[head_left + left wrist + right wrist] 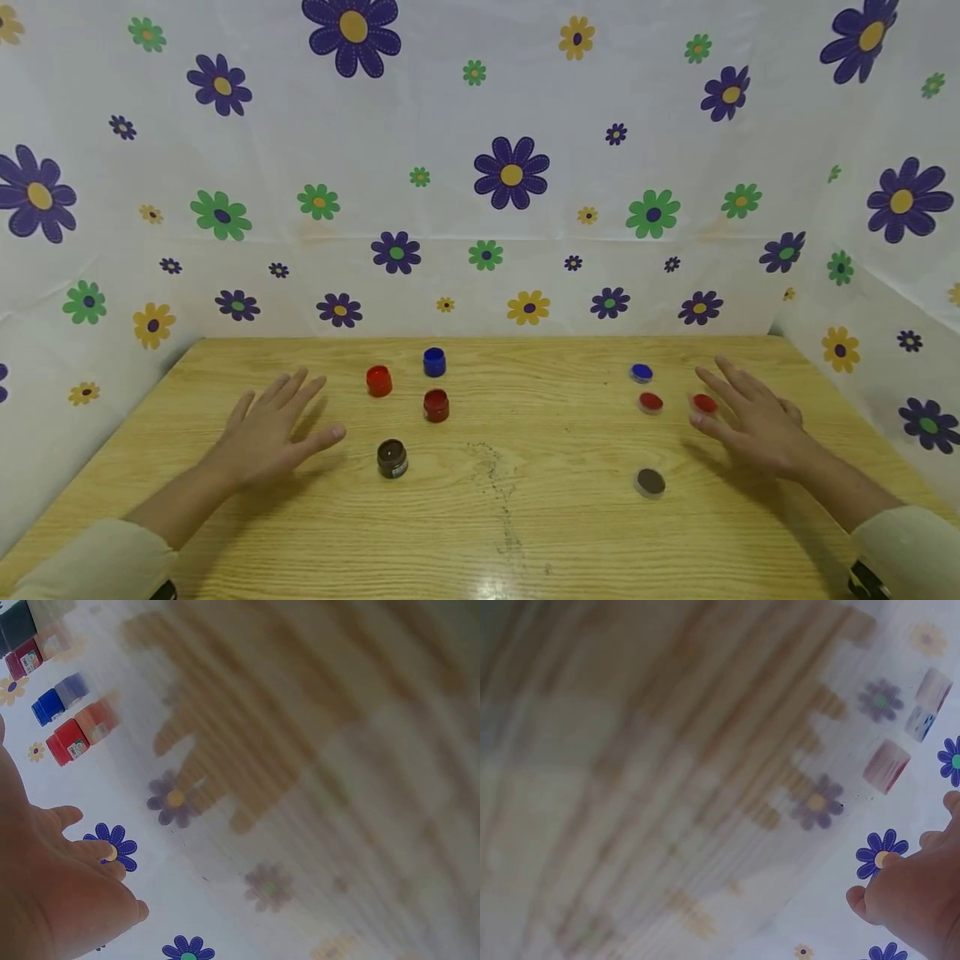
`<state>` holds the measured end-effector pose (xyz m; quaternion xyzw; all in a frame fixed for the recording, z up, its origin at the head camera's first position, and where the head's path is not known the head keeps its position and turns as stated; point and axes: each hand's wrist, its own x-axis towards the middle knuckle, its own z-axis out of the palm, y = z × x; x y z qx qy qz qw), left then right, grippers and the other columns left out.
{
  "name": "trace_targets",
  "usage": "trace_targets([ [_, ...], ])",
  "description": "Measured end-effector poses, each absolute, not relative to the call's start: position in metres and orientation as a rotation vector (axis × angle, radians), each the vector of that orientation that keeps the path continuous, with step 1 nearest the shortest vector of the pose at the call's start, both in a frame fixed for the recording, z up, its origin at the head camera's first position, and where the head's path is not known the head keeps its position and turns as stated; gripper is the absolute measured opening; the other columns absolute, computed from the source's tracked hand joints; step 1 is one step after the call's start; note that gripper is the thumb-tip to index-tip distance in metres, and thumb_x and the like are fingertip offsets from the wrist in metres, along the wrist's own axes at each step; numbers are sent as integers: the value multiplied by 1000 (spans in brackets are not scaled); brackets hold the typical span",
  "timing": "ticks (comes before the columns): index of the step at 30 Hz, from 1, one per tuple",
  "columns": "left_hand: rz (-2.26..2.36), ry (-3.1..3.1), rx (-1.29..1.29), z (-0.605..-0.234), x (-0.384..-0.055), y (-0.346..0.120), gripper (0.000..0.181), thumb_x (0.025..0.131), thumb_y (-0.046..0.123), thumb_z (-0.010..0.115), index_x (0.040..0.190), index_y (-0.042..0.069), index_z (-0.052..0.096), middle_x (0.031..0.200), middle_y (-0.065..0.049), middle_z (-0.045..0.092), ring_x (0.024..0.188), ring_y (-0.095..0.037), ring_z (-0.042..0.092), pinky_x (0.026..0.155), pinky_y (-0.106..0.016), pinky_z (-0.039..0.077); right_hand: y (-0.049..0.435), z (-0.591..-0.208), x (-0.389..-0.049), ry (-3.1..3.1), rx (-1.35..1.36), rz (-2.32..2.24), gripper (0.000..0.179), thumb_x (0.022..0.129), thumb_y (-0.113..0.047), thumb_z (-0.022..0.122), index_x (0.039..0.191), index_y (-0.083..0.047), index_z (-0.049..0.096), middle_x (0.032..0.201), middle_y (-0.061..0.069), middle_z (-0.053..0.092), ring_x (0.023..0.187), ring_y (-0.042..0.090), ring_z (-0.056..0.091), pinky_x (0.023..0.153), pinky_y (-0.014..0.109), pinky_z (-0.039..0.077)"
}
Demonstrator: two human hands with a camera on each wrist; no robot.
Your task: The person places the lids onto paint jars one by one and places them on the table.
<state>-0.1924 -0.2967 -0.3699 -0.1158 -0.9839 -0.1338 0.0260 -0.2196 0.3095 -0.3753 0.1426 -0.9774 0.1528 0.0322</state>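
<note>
My left hand (262, 437) is held with straight, spread fingers left of several small lidless paint jars, holding nothing. Nearest to it are a dark brown jar (392, 468) and a bright red jar (378, 383). Behind them stand a dark red jar (436, 408) and a blue jar (434, 363). My right hand (761, 425), its fingers also extended, has nothing in its grasp. A red lid (704, 404) lies just by its fingertips. Left of that hand are a dark red lid (650, 403), a blue lid (641, 372) and a brown lid (649, 482).
The wooden table (555, 517) has dark specks down its middle. A white cloth (420, 108) printed with flowers rises behind it and along both sides. In the left wrist view, the red jar (69, 742) and blue jar (48, 707) mirror in the glossy tabletop.
</note>
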Motion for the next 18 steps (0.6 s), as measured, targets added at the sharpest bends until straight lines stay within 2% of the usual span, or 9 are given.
trace_targets([
  [7,-397,-3036,-413,-371,-192,-295,85,92,63,52,155,10,33,160,-25,25,146,-51,20,109,-75,8,307,-376,-217,-2997,493,496,75,97,-48,53,158,-16,25,166,18,10,139,59,21,90,83,19],
  [18,-419,-3003,-533,-371,-188,-283,82,88,65,57,152,15,41,156,-19,36,144,-45,29,111,-72,14,302,-375,-217,-3012,496,540,71,97,-48,53,157,-19,28,165,21,11,137,61,20,90,83,16],
])
